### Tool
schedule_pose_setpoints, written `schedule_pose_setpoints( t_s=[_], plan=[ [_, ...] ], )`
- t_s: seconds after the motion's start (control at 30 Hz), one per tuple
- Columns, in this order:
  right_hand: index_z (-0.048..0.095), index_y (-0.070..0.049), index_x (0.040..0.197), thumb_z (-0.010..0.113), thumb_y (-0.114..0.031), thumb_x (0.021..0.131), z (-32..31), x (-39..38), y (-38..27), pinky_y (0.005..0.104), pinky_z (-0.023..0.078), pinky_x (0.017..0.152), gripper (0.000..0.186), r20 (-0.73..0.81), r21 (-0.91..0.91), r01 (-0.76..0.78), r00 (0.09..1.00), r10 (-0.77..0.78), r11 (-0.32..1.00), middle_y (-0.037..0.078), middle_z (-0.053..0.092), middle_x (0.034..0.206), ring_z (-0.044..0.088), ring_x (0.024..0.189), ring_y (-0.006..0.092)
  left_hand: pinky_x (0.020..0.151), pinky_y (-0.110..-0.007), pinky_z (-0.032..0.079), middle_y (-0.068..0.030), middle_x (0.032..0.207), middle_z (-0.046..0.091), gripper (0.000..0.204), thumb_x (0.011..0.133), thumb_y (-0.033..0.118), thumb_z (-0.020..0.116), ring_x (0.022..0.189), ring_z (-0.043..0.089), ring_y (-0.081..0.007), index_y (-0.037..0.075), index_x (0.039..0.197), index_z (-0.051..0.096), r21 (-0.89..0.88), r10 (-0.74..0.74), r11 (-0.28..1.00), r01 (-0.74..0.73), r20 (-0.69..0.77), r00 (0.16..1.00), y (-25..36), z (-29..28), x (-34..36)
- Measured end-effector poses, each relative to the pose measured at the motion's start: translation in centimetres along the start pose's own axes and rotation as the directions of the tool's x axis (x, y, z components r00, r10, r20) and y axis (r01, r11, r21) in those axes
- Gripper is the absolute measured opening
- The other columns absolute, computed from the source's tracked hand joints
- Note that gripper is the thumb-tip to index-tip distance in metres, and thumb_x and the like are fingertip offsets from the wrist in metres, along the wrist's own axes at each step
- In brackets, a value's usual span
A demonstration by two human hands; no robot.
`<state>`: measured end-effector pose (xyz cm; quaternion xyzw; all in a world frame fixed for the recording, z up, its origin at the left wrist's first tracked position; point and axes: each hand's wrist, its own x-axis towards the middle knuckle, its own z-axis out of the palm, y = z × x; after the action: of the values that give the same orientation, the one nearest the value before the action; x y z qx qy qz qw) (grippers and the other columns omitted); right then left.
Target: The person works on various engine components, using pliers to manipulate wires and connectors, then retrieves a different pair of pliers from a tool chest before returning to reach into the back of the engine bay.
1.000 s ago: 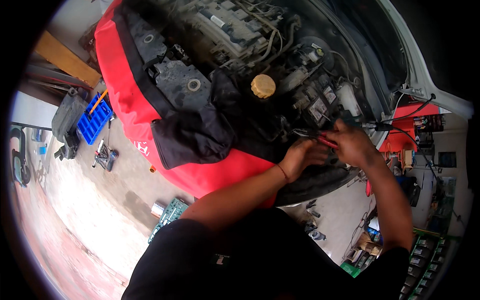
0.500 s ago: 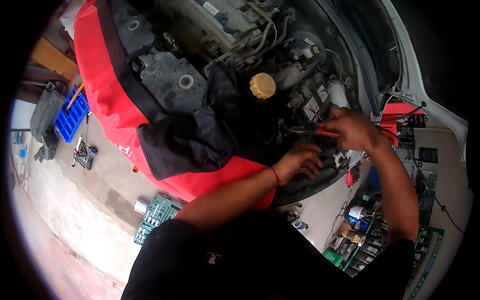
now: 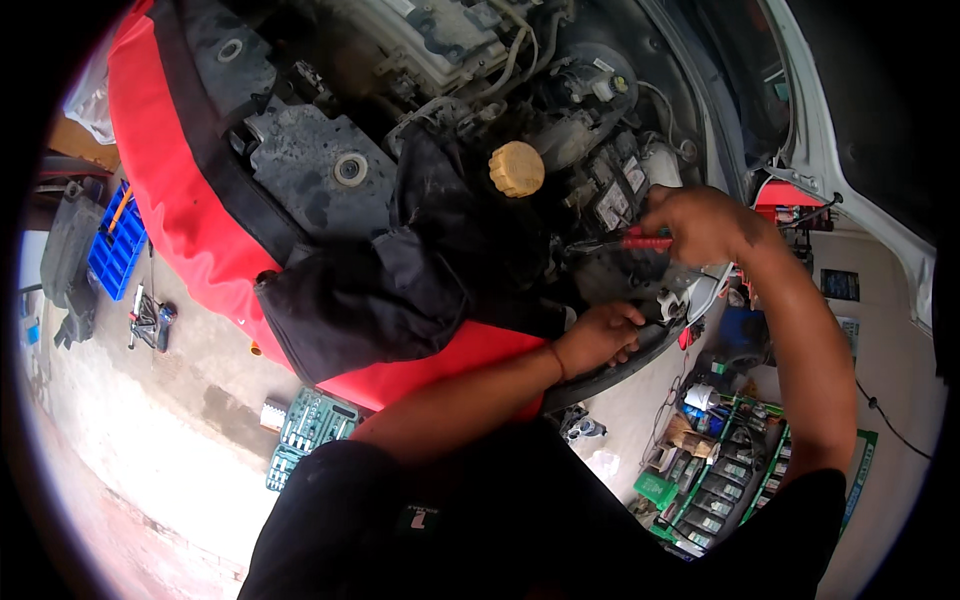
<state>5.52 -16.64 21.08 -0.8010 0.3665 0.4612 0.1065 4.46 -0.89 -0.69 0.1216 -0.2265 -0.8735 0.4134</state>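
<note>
In the engine bay at the right, my right hand (image 3: pixel 698 226) grips red-handled pliers (image 3: pixel 648 239). Their metal jaws point left into the dark space beside a black box with a white label (image 3: pixel 612 206). What the jaws touch is too dark to make out. Lower down, my left hand (image 3: pixel 600 340) rests at the bay's front edge with its fingers curled in, close to a whitish fitting (image 3: pixel 670 302). Whatever those fingers may hold is hidden. A yellow round cap (image 3: pixel 517 168) stands to the left of the pliers.
A red fender cover (image 3: pixel 430 365) drapes the car's front, with bunched black cloth (image 3: pixel 370 290) over it. The raised hood's edge (image 3: pixel 850 190) curves at the right. On the floor lie a green tool case (image 3: pixel 315 420) and a blue tray (image 3: pixel 118 250).
My left hand has moved down away from the pliers, its fingers drawing in from a looser spread. The right hand keeps its grip on the pliers. The view has shifted slightly.
</note>
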Motion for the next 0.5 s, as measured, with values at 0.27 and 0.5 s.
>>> schedule_pose_setpoints(
  t_s=[0.27,0.5],
  plan=[
    [0.07,-0.017,0.111,0.06,-0.002,0.071,-0.2,-0.1,-2.2,0.0432,0.05,0.087,0.044,-0.029,-0.193,-0.012,1.0,0.007,0.981,0.017,0.06,0.112,0.061,0.102,0.0342,0.051,-0.026,0.048,-0.0065,0.079,0.062,0.022,0.089,0.011,0.053,0.061,0.058,-0.0126,0.002,0.109,0.054,-0.007,0.016,1.0,-0.017,-0.035,0.999,0.6,-0.8,0.2],
    [0.069,-0.019,0.113,0.058,-0.001,0.071,0.9,-0.5,-1.3,0.0431,0.049,0.088,0.047,-0.037,-0.147,0.003,0.999,-0.009,0.989,0.018,0.059,0.112,0.061,0.101,0.0352,0.05,-0.025,0.047,-0.0056,0.077,0.061,0.021,0.089,0.012,0.054,0.06,0.058,-0.0122,0.002,0.108,0.054,-0.028,0.015,0.999,-0.017,-0.049,0.999,0.8,-0.6,0.1]
  ],
)
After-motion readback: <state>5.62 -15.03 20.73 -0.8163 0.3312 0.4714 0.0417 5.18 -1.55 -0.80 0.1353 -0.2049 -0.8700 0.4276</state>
